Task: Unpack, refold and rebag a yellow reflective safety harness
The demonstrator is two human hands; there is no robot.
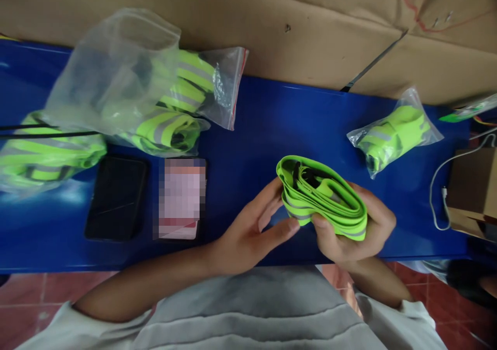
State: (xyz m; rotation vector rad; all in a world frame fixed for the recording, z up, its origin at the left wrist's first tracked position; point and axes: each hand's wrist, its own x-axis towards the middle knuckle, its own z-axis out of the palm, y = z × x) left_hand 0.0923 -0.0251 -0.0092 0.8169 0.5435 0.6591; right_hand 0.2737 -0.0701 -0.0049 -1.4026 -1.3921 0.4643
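Note:
A coiled neon-green reflective strap [334, 210] with a grey stripe is held up over the blue table [248, 148]. Black parts, perhaps a buckle, are tucked inside its loops. My right hand [370, 225] is closed around its right end, thumb pressed on the front. At the left end, my left hand [248, 231] has its thumb at the front and fingers behind, holding the coil between them. A clear bag with another green strap [396, 132] lies beyond my right hand.
Bagged green straps [166, 127] and a large clear plastic bag [116, 75] lie at the left. Nearer are a black phone [116, 200] and a blurred-out phone-like object [180, 200]. Cardboard boxes [272, 24] line the back. A white cable [435, 184] and an open carton [471, 184] are at right.

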